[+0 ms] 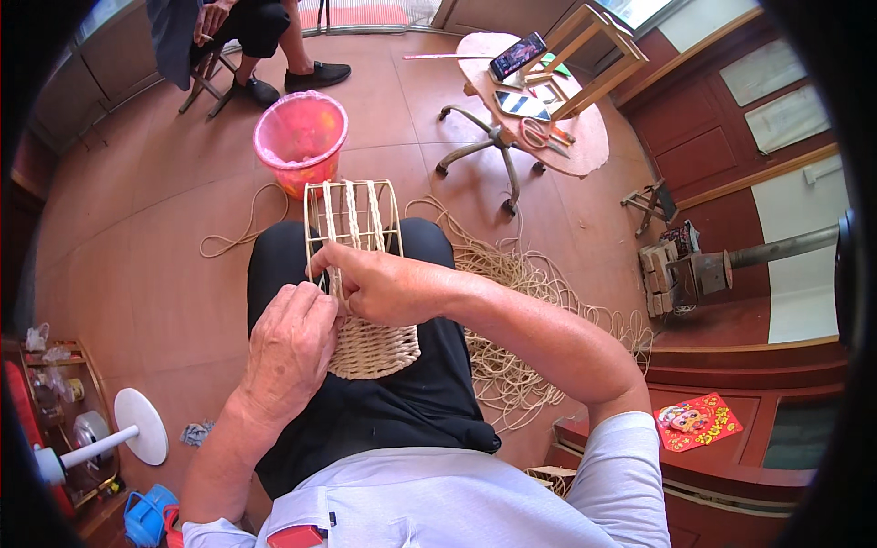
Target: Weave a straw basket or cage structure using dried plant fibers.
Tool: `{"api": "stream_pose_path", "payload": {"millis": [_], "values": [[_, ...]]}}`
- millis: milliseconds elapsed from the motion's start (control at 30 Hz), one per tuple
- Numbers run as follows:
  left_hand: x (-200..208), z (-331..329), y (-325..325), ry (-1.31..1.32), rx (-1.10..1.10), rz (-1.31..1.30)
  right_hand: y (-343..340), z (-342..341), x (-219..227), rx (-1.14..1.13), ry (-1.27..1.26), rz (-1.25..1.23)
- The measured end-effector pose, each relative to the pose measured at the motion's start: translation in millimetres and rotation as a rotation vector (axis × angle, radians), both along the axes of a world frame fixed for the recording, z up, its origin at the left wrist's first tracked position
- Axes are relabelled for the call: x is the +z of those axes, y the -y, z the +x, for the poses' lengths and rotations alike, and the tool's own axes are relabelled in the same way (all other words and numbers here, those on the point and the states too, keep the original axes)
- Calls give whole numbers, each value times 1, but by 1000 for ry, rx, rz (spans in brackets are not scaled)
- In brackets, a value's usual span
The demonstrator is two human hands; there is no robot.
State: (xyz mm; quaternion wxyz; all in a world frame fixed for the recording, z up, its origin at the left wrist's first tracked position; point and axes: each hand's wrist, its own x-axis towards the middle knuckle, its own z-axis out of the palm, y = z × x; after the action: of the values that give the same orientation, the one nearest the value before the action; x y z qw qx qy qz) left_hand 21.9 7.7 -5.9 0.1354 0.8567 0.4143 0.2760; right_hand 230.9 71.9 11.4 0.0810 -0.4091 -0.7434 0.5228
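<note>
Across my lap lies a half-woven basket (375, 351), with a gold wire frame and tight beige cord weave at its near end. Pale braided strands (353, 215) run lengthwise over the bare far part of the frame. My left hand (290, 338) is closed at the basket's left edge, its fingertips pinched together beside the weave. Reaching across the top, my right hand (365, 281) has its index finger stretched toward the left rail and its other fingers curled around a strand of cord. The fingers hide exactly where the cord passes.
A loose heap of beige cord (525, 320) spreads over the floor to my right. Ahead stands a pink bucket (301, 137). Scissors (543, 137) and a phone (518, 57) lie on a wheeled stand (585, 137). A seated person's shoes (315, 77) show beyond the bucket.
</note>
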Motion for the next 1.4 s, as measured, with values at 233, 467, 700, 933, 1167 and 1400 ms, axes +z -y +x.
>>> {"api": "stream_pose_path", "payload": {"millis": [233, 467, 700, 933, 1167, 1400], "values": [[-7, 1, 1, -110, -23, 5, 3, -2, -13, 0, -29, 71], [0, -12, 2, -89, -93, -109, 17, -2, -13, -59, -6, 133], [4, -13, -6, 12, -45, -173, 35, 2, 4, -204, -23, 294], [-3, -18, 1, 181, 31, -367, 91, 8, 1, -459, -3, 547], [-5, -19, -1, 151, -13, -328, 103, -5, -10, -444, 120, 704], [-4, -21, -4, 174, -39, -364, 110, -10, -17, -484, 100, 678]]}}
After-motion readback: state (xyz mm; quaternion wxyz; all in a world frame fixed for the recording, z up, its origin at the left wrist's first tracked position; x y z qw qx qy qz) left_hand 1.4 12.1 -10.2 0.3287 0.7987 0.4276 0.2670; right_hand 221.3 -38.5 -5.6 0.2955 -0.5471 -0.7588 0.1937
